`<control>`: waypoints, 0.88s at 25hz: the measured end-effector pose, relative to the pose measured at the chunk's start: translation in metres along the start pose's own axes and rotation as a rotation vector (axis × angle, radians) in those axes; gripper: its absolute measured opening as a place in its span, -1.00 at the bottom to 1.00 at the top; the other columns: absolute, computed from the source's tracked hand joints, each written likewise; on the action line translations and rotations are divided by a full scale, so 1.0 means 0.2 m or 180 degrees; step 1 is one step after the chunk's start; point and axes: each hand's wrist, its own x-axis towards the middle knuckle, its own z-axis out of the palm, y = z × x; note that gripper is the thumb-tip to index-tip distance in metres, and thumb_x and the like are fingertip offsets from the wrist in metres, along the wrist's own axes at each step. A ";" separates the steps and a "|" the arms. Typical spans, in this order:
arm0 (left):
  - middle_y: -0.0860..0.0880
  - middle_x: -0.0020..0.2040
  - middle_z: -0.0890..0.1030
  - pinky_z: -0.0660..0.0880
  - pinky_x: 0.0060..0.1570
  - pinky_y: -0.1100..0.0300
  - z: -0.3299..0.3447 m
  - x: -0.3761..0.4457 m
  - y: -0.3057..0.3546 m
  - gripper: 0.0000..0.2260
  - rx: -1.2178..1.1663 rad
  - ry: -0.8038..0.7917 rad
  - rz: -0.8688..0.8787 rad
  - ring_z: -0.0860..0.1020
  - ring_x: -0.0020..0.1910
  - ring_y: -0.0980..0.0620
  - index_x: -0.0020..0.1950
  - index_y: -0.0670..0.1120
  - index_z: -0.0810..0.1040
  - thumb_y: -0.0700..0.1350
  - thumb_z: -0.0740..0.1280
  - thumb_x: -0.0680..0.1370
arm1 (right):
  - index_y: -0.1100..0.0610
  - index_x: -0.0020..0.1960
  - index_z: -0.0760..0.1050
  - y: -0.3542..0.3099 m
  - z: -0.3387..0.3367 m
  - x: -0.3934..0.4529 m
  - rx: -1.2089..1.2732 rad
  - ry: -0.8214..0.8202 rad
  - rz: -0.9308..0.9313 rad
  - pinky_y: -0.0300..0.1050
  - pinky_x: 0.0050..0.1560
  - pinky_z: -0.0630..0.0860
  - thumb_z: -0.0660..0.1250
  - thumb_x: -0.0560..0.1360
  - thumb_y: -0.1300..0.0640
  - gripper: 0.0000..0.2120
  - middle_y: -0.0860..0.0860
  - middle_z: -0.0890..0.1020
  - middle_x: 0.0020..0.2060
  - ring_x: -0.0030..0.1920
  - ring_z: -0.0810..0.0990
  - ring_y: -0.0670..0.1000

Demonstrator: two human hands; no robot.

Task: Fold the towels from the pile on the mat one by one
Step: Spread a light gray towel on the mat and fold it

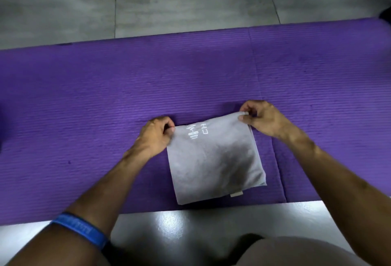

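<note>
Pinching the grey towel's (213, 164) far corners, both hands' fingers (171, 128).

Towel: a grey, folded, roughly square cloth towel (213, 162) with white stitched marks lies near the mat's near edge.
Mat: purple ribbed foam mat (84, 100) on grey floor tiles.
Left hand (156, 134): pinches the towel's far left corner.
Right hand (262, 117): pinches the far right corner, lifted slightly.
Wristband: blue band (82, 232) on the left forearm.
</note>
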 end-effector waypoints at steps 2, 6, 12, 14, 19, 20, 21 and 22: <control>-0.10 -0.10 0.61 0.47 -0.05 0.05 0.01 -0.02 0.00 -0.96 -0.0126 0.0198 -0.0108 0.57 -0.08 -0.16 -0.08 -0.10 0.56 -0.20 0.32 0.55 | 0.05 -0.06 0.56 -0.02 0.02 0.00 -0.0130 0.0307 -0.0029 -0.11 -0.08 0.46 0.41 0.50 0.17 -0.94 -0.05 0.61 -0.20 -0.19 0.55 -0.03; -0.18 0.27 0.49 0.41 0.18 -0.04 0.10 -0.16 0.05 -0.70 0.0609 0.0915 0.0246 0.46 0.18 -0.21 0.26 -0.18 0.49 -0.22 0.30 0.52 | 0.15 0.18 0.56 -0.07 0.25 -0.13 -0.1554 0.1453 -0.0970 0.10 0.19 0.44 0.23 0.47 0.14 -0.69 0.11 0.60 0.13 0.12 0.55 0.20; -0.10 0.58 0.11 0.14 0.47 -0.11 0.51 -0.68 0.10 -0.41 0.1105 0.0505 0.0498 0.06 0.57 -0.07 0.58 -0.13 0.13 0.13 0.09 0.61 | 0.07 0.54 0.25 0.08 0.56 -0.53 -0.2050 0.0459 -0.1180 0.14 0.53 0.10 0.09 0.64 -0.09 -0.48 0.08 0.19 0.56 0.56 0.10 0.13; -0.09 0.59 0.09 0.13 0.49 -0.06 0.56 -0.77 0.08 -0.41 0.0915 0.0492 0.0207 0.03 0.57 -0.05 0.58 -0.13 0.12 0.14 0.07 0.62 | 0.04 0.56 0.19 0.14 0.52 -0.61 -0.2267 0.0450 -0.0951 0.21 0.52 0.07 0.07 0.63 -0.12 -0.46 0.07 0.18 0.56 0.57 0.07 0.13; -0.10 0.48 0.35 0.27 0.41 0.03 0.42 -0.70 0.07 -0.48 0.0181 0.0760 0.0159 0.31 0.45 -0.05 0.50 -0.09 0.32 0.16 0.02 0.64 | 0.17 0.40 0.40 -0.23 0.55 -0.32 -0.1997 0.0501 -0.1058 0.17 0.50 0.14 0.28 0.48 0.02 -0.48 0.13 0.47 0.36 0.40 0.38 0.20; -0.13 0.45 0.40 0.24 0.42 0.09 0.37 -0.66 0.05 -0.48 -0.0047 0.0940 -0.0034 0.34 0.42 -0.06 0.48 -0.11 0.34 0.15 0.05 0.63 | 0.15 0.42 0.39 -0.32 0.57 -0.21 -0.1885 0.0322 -0.1096 0.16 0.49 0.17 0.24 0.49 0.00 -0.47 0.12 0.48 0.35 0.37 0.41 0.19; -0.16 0.43 0.41 0.18 0.43 0.16 0.31 -0.63 0.01 -0.48 -0.0302 0.1108 -0.0264 0.34 0.40 -0.08 0.48 -0.14 0.34 0.14 0.08 0.62 | 0.12 0.44 0.37 -0.40 0.59 -0.10 -0.1926 0.0024 -0.1043 0.15 0.47 0.18 0.24 0.49 -0.03 -0.46 0.09 0.49 0.35 0.34 0.43 0.18; -0.18 0.44 0.39 0.12 0.44 0.21 0.24 -0.59 -0.02 -0.47 -0.0517 0.1221 -0.0447 0.32 0.41 -0.09 0.48 -0.16 0.33 0.12 0.10 0.61 | 0.09 0.41 0.38 -0.46 0.60 0.00 -0.2013 -0.0298 -0.0948 0.11 0.43 0.21 0.28 0.49 -0.06 -0.47 0.05 0.50 0.31 0.31 0.43 0.16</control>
